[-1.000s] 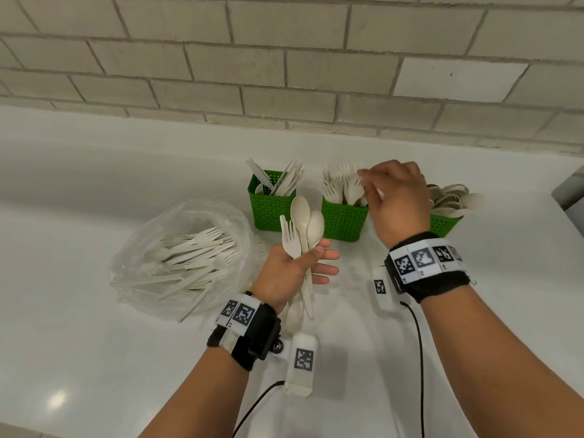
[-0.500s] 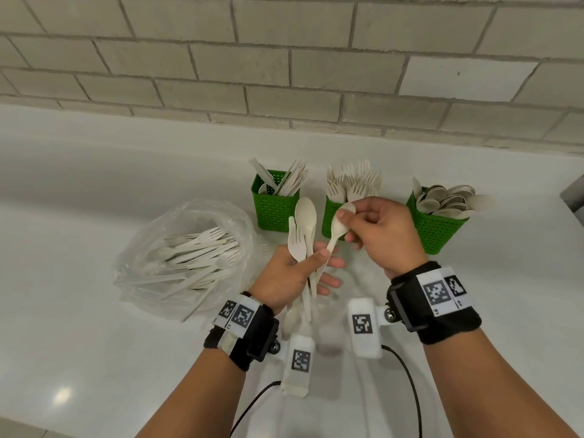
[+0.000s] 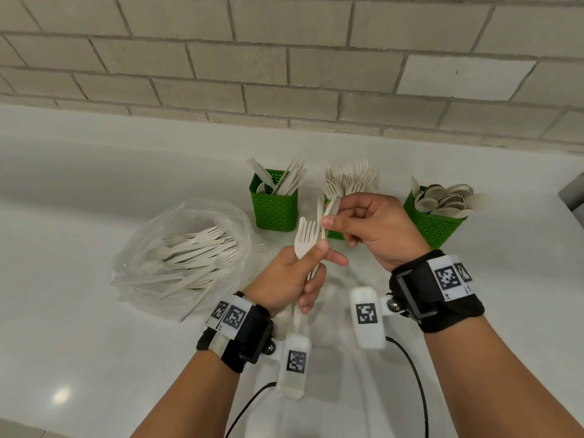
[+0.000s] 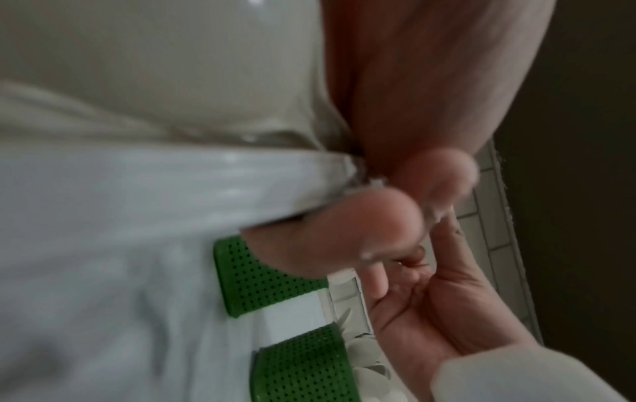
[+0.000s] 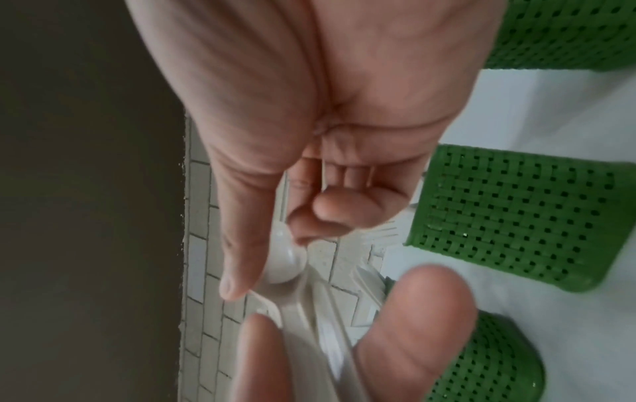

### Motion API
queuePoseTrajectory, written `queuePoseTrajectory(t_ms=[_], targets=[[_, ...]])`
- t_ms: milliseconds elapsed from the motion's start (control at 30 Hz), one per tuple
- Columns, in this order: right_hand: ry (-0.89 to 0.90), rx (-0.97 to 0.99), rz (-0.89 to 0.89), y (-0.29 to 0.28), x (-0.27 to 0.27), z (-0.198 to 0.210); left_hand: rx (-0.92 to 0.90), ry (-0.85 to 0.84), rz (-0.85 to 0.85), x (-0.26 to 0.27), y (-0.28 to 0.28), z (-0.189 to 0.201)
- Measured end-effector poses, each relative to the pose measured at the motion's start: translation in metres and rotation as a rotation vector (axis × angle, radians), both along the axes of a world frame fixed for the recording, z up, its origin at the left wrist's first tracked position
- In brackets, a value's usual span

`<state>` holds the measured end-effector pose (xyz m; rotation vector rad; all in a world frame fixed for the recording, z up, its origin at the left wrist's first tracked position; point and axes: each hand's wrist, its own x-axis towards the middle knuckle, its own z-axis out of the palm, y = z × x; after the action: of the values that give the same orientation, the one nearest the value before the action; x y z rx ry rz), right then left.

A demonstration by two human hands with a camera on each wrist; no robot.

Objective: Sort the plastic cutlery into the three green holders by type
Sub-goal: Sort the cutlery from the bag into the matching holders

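Note:
My left hand [image 3: 319, 257] grips the handles of a white plastic fork [image 3: 306, 237] and of a spoon that stands edge-on beside it. Just above, my right hand [image 3: 331, 213] pinches a spoon [image 3: 332, 205] by its bowl between thumb and forefinger, touching the left hand's bundle. The right wrist view shows that spoon bowl [image 5: 284, 261] under the thumb. Behind the hands stand three green holders: the left holder [image 3: 273, 207] has knives, the middle holder [image 3: 335, 236] has forks and is mostly hidden, and the right holder [image 3: 439, 227] has spoons.
A clear plastic bag [image 3: 148, 248] with several loose forks and knives lies on the white counter [image 3: 79, 327] to the left. A brick wall [image 3: 284, 67] runs behind the holders. Black cables trail from both wrist cameras near the counter's front.
My right hand came back from over the fork holder, took one spoon from the left hand's bundle, and now holds it against the cutlery left there. The left hand stayed put.

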<state>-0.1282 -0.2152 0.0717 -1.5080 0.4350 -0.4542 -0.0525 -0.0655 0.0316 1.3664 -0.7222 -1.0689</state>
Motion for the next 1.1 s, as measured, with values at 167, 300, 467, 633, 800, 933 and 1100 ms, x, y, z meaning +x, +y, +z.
queuePoseTrajectory(t_ms=[167,300,467,633,800,933,1100], targets=[[0.023,-0.064,-0.012,-0.004,0.001,0.003,0.044,-0.15,-0.021,0.004,0.003,0.001],[0.046,-0.127,-0.037,-0.007,0.001,0.003,0.045,-0.127,0.029,0.002,0.001,-0.003],[0.149,-0.145,-0.047,0.001,0.005,-0.002,0.137,-0.358,0.059,0.004,-0.005,-0.007],[0.196,-0.196,0.031,0.004,0.007,-0.005,0.18,-0.448,0.052,0.008,-0.004,-0.01],[0.144,-0.39,-0.116,-0.003,0.005,-0.015,0.144,-0.276,0.042,0.005,-0.004,-0.011],[0.111,-0.362,-0.222,-0.007,0.004,-0.024,0.046,-0.111,0.185,0.003,-0.003,-0.015],[0.011,-0.069,-0.167,-0.002,0.005,-0.027,-0.018,-0.112,0.248,-0.002,-0.006,-0.016]])
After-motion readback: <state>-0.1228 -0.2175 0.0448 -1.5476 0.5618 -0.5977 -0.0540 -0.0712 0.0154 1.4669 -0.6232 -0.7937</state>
